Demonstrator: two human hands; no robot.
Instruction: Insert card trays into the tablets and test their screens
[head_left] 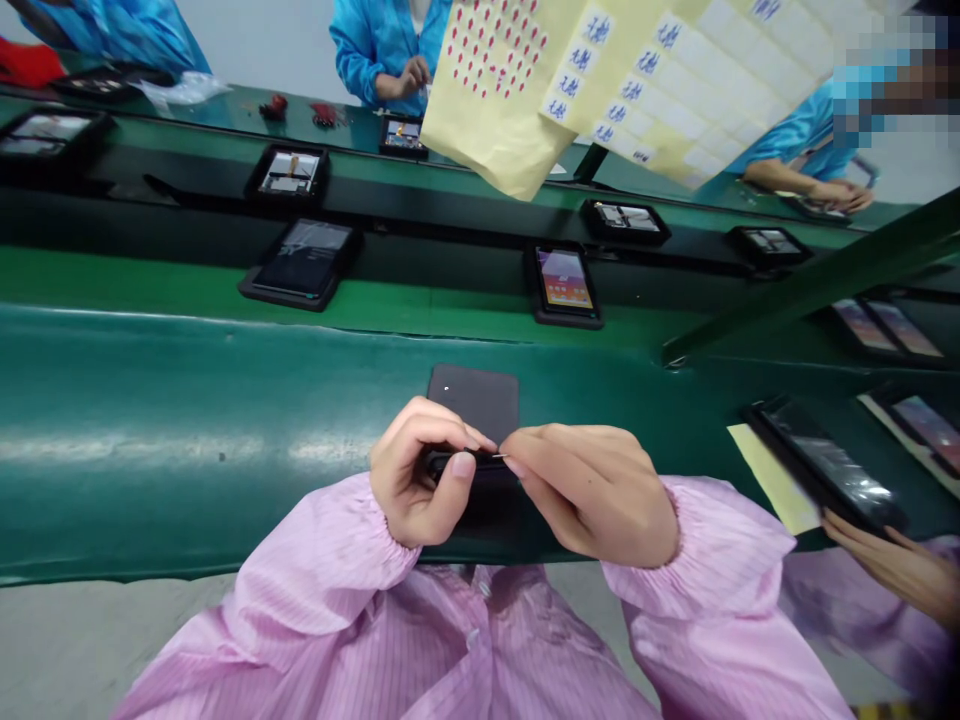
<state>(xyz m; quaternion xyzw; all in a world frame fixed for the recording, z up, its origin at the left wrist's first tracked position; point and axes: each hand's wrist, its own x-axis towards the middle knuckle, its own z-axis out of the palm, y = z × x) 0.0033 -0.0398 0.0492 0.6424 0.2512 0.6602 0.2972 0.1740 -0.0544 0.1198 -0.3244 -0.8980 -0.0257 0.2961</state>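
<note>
My left hand (416, 480) grips a black flat device (486, 472) by its edge, thumb in front and fingers behind. The device is seen nearly edge-on, so its face is hard to make out. Close against its right end, my right hand (592, 490) has thumb and forefinger pinched together. A thin pale sliver shows at those fingertips; its kind is too small to tell. Just beyond my hands a dark grey rectangular slab (484, 388) with a small white spot lies on the green table (187, 420).
Behind the table edge lie a dark-screened tablet (307, 258) and a lit tablet (566, 280). Opened devices (289, 172) sit on the dark line beyond. Yellow label sheets (495, 100) hang above. A green post (810, 285) slants at right, near a co-worker's hand (892, 565) on a wrapped tablet.
</note>
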